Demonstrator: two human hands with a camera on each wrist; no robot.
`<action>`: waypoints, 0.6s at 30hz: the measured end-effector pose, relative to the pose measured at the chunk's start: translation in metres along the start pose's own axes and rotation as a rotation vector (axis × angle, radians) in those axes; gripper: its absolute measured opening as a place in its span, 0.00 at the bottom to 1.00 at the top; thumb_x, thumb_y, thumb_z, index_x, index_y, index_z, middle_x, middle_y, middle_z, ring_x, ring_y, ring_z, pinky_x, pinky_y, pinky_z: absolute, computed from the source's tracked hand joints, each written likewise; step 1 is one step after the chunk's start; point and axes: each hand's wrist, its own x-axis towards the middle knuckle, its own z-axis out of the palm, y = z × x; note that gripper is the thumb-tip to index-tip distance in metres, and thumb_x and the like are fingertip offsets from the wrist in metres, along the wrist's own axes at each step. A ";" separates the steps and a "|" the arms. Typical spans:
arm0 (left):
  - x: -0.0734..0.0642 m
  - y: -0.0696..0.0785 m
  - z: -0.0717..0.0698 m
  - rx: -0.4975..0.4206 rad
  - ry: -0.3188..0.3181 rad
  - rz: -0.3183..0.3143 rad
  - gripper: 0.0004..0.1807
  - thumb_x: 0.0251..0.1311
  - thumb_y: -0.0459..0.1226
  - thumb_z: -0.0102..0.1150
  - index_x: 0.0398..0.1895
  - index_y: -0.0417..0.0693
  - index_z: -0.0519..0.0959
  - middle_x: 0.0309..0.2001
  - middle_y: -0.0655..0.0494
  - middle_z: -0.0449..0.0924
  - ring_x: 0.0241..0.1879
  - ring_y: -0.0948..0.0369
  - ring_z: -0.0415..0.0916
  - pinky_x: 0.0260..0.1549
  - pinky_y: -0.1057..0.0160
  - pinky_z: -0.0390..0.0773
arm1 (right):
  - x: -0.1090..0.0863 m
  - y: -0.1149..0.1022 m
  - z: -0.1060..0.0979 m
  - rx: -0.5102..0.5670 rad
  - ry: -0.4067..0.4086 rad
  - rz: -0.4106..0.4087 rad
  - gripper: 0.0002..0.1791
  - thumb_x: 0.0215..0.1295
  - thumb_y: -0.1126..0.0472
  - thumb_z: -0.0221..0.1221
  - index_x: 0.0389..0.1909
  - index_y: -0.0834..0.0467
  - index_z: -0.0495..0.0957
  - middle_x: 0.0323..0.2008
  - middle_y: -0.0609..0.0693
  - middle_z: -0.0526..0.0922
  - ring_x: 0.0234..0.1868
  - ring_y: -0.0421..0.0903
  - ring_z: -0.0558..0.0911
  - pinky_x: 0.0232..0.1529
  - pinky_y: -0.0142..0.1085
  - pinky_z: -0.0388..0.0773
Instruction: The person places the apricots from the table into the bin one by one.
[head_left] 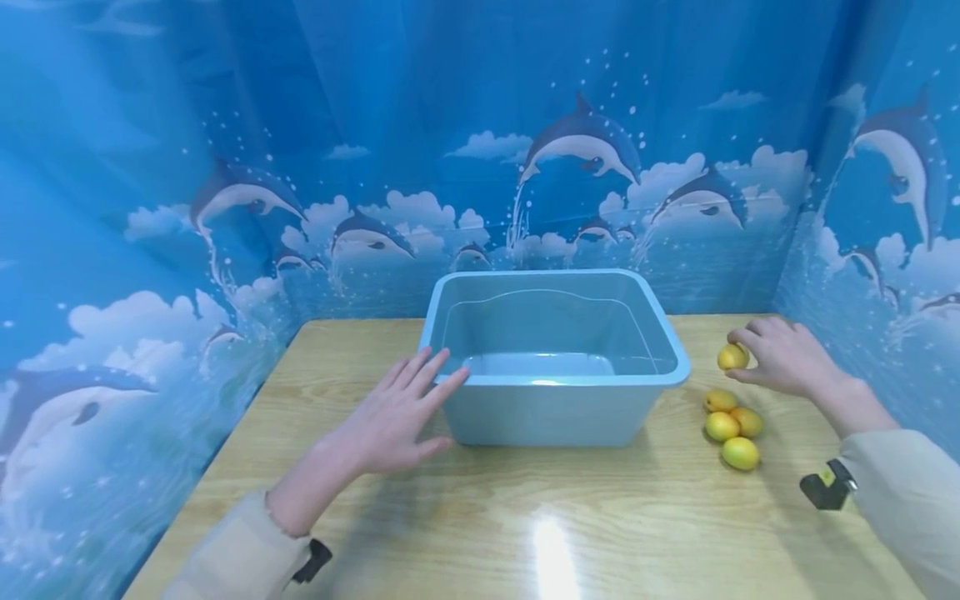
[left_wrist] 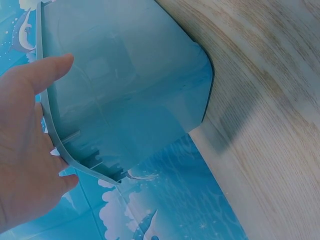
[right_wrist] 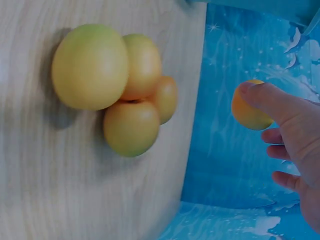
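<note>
Right hand (head_left: 780, 358) pinches one yellow fruit (head_left: 731, 357) above the surface (head_left: 600, 533); four more fruits (head_left: 731, 427) lie clustered nearby. Left hand (head_left: 397, 417), fingers straight, rests against the blue tub (head_left: 555, 412).

Light wood-grain table (head_left: 360, 517), glossy top with a bright overhead light glare near the front edge, blue printed curtain backdrop (head_left: 465, 125) on three sides, pattern of leaping dolphins, white clouds and sea spray, backdrop hanging down to the table's edges
</note>
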 end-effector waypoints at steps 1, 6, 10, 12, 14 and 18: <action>0.000 0.000 0.000 -0.002 -0.002 -0.001 0.48 0.56 0.57 0.57 0.74 0.56 0.43 0.73 0.44 0.39 0.70 0.44 0.38 0.65 0.43 0.46 | 0.001 -0.001 -0.002 -0.001 0.000 0.001 0.25 0.47 0.50 0.68 0.43 0.61 0.78 0.38 0.60 0.77 0.41 0.61 0.74 0.31 0.54 0.71; 0.001 0.000 0.001 -0.002 -0.010 -0.004 0.49 0.56 0.57 0.57 0.74 0.57 0.42 0.73 0.45 0.39 0.70 0.44 0.37 0.65 0.44 0.45 | 0.007 -0.006 -0.015 -0.004 -0.020 0.023 0.25 0.48 0.49 0.68 0.45 0.60 0.77 0.37 0.58 0.76 0.38 0.59 0.73 0.27 0.49 0.69; 0.001 0.000 0.000 -0.010 -0.009 -0.005 0.49 0.56 0.57 0.57 0.74 0.57 0.43 0.73 0.45 0.39 0.70 0.44 0.37 0.65 0.44 0.45 | 0.015 -0.009 -0.026 -0.011 -0.021 0.013 0.26 0.48 0.49 0.68 0.45 0.61 0.78 0.36 0.57 0.76 0.36 0.57 0.74 0.25 0.47 0.70; 0.001 0.000 0.001 -0.015 -0.006 -0.006 0.49 0.55 0.56 0.58 0.74 0.57 0.43 0.73 0.45 0.40 0.70 0.44 0.37 0.65 0.44 0.45 | 0.019 -0.010 -0.031 -0.012 -0.025 -0.001 0.26 0.49 0.49 0.67 0.45 0.61 0.78 0.36 0.57 0.76 0.36 0.57 0.74 0.25 0.47 0.71; 0.001 -0.001 0.001 -0.014 -0.006 -0.008 0.48 0.55 0.56 0.58 0.74 0.57 0.43 0.73 0.45 0.39 0.70 0.45 0.37 0.65 0.44 0.45 | 0.023 -0.011 -0.037 -0.010 -0.029 -0.015 0.26 0.49 0.49 0.67 0.44 0.61 0.78 0.35 0.57 0.76 0.36 0.57 0.74 0.25 0.47 0.71; 0.001 -0.001 0.001 -0.011 -0.013 -0.015 0.49 0.56 0.57 0.57 0.74 0.58 0.43 0.73 0.45 0.39 0.70 0.45 0.36 0.65 0.44 0.44 | 0.030 -0.013 -0.048 0.003 -0.039 -0.021 0.25 0.49 0.49 0.67 0.45 0.61 0.77 0.35 0.56 0.76 0.36 0.56 0.74 0.27 0.47 0.71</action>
